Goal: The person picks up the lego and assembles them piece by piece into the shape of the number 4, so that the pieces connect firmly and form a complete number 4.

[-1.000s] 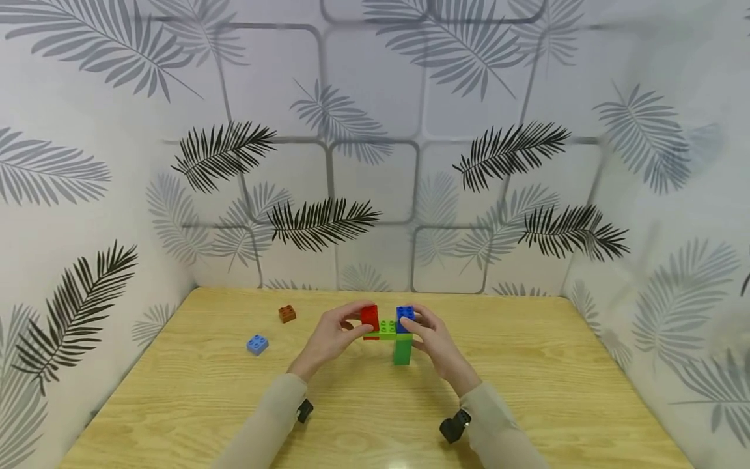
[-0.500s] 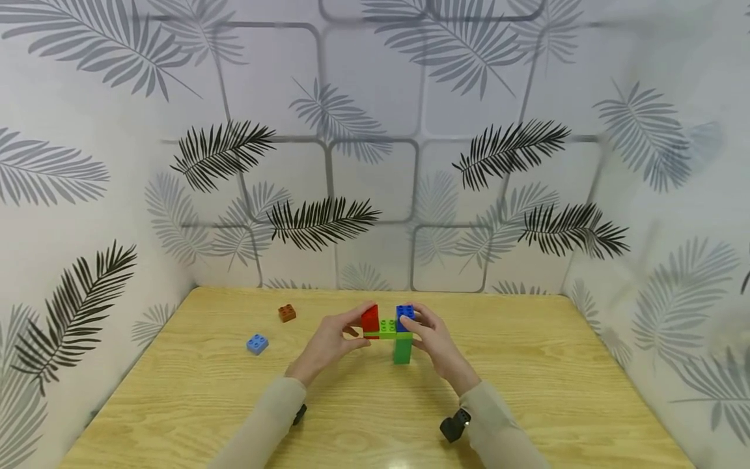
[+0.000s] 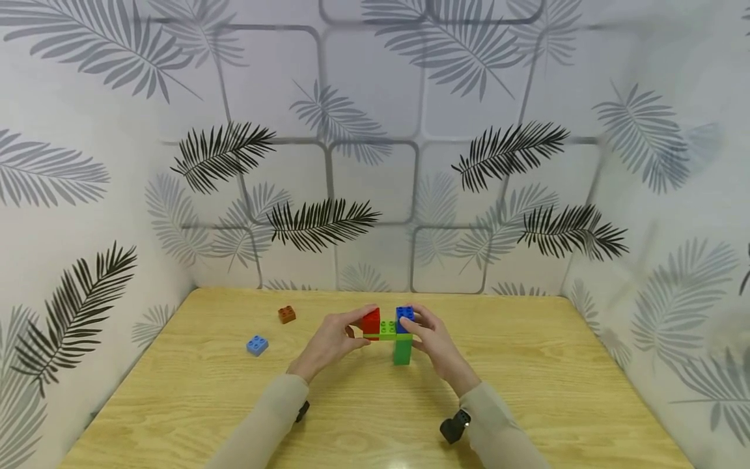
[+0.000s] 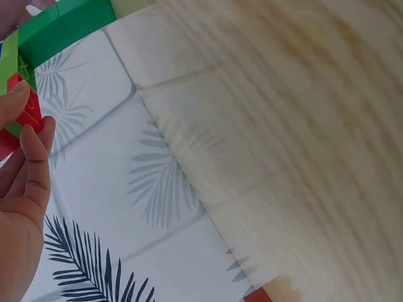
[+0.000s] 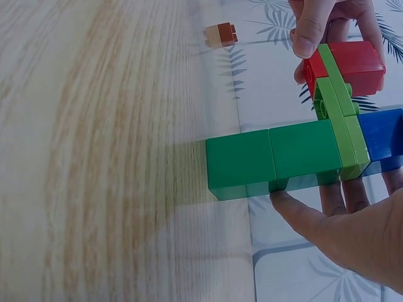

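A toy-brick build stands between the hands. Its column is two dark green bricks (image 5: 272, 160), bridged at the top by light green plates (image 5: 343, 119). A blue brick (image 3: 405, 319) sits on the bridge above the column. On the overhanging left end is a red brick (image 3: 372, 324); in the right wrist view a thin red piece (image 5: 313, 66) shows beneath that end. My left hand (image 3: 329, 342) pinches the red end, thumb low and fingers at the top. My right hand (image 3: 436, 342) grips the blue brick, with fingers reaching along the green column.
On the left of the wooden table (image 3: 187, 404) lie a light blue brick (image 3: 257, 344) and, farther back, a brown brick (image 3: 286, 314). A leaf-patterned wall (image 3: 375, 254) rises behind the table's back edge.
The left thumb has come off the front of the red brick to its lower edge. The red brick has turned slightly and now sits squarer. The right hand stays in place.
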Tool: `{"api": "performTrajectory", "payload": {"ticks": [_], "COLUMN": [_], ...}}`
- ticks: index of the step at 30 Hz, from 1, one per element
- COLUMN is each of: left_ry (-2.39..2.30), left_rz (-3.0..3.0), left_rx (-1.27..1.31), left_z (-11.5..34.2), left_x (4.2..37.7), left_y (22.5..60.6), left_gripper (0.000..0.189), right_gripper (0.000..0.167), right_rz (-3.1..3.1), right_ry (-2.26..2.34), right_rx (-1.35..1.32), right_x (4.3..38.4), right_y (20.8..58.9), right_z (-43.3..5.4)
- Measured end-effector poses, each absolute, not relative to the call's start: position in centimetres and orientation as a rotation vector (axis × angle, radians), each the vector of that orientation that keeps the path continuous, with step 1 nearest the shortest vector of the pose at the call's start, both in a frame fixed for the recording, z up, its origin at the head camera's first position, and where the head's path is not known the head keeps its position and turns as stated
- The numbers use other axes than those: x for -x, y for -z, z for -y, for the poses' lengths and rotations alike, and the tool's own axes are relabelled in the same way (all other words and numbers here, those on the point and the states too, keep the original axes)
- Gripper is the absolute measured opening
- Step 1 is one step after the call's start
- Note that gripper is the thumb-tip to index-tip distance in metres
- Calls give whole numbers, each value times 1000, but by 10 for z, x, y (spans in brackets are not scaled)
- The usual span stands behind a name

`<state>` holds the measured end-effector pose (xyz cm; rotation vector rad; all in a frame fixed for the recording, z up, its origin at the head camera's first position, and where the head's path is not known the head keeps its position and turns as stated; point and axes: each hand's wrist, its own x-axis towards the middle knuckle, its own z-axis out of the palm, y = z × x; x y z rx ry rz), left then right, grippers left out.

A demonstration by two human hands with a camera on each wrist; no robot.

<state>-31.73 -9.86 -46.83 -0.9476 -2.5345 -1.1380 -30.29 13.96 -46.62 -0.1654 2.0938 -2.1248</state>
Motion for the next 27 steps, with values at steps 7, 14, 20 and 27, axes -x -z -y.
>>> {"api": "performTrajectory", "payload": {"ticks": [7,14,20,27], "left_ry": [1119,1167,1406,1487], "left_rz": [2553,2572,2451,2432], "left_rx": [930,898,733,650], "left_z": [98,101,102,112], "left_x": [317,317,317,318], "left_y": [466,471,470,470], "left_gripper": [70,69,51,39], "right_gripper": [50,49,50,50], "right_rz": [-2095,-2100,-2100,-2090], "right_ry": [2122,2113,2114,2114], "right_rx": [179,158,178,182], "right_x": [302,301,303,303], "right_y": [466,467,466,466], "right_z": [-139,-139,-140,-142]}}
